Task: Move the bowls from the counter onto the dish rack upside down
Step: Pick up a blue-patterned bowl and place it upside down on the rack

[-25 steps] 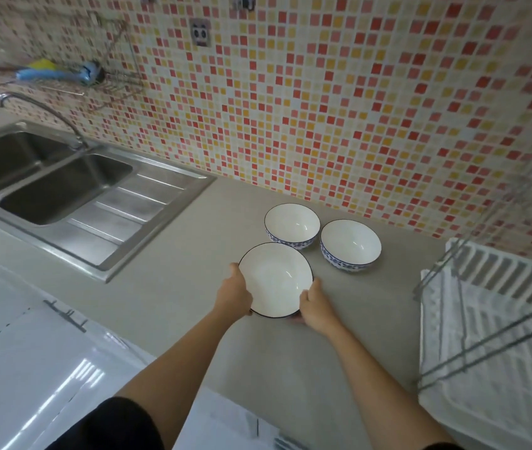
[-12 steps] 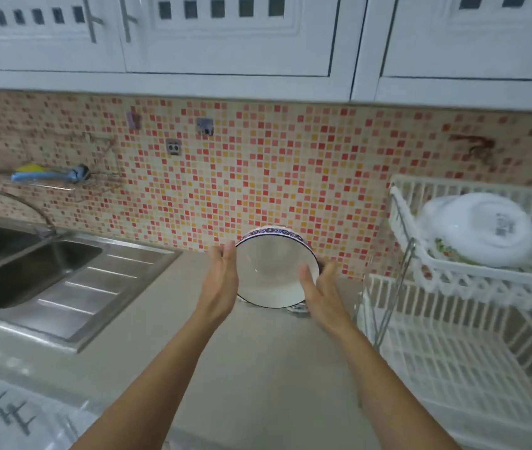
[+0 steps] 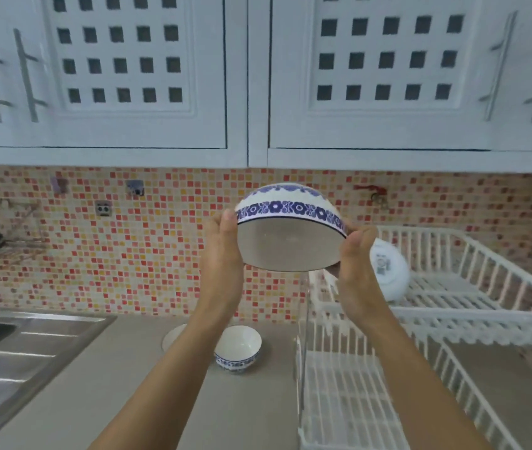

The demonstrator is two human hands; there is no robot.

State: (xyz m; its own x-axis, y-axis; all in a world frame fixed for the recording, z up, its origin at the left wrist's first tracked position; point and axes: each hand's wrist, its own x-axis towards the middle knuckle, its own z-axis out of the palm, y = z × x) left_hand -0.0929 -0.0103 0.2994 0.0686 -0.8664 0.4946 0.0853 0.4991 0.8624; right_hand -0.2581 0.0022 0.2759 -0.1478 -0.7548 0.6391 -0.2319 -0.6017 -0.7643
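Note:
A white bowl with a blue flower band (image 3: 290, 232) is held high in the air between both hands, tipped so its mouth faces down and toward me. My left hand (image 3: 224, 251) grips its left rim and my right hand (image 3: 355, 264) its right rim. Below, a second bowl (image 3: 240, 347) stands upright on the counter, and a third bowl (image 3: 173, 336) shows only as a white edge behind my left forearm. The white two-tier dish rack (image 3: 472, 313) stands to the right, just beyond my right hand.
A white dish (image 3: 388, 271) lies upside down on the rack's upper tier, partly behind my right hand. A steel sink with drainboard (image 3: 14, 358) fills the left. White wall cabinets (image 3: 258, 76) hang overhead above the mosaic-tiled wall. The beige counter (image 3: 128, 384) runs between sink and rack.
Both hands lifted the bowl off the counter, raised it high and tipped it mouth-down while shifting right toward the rack. The view tilted upward.

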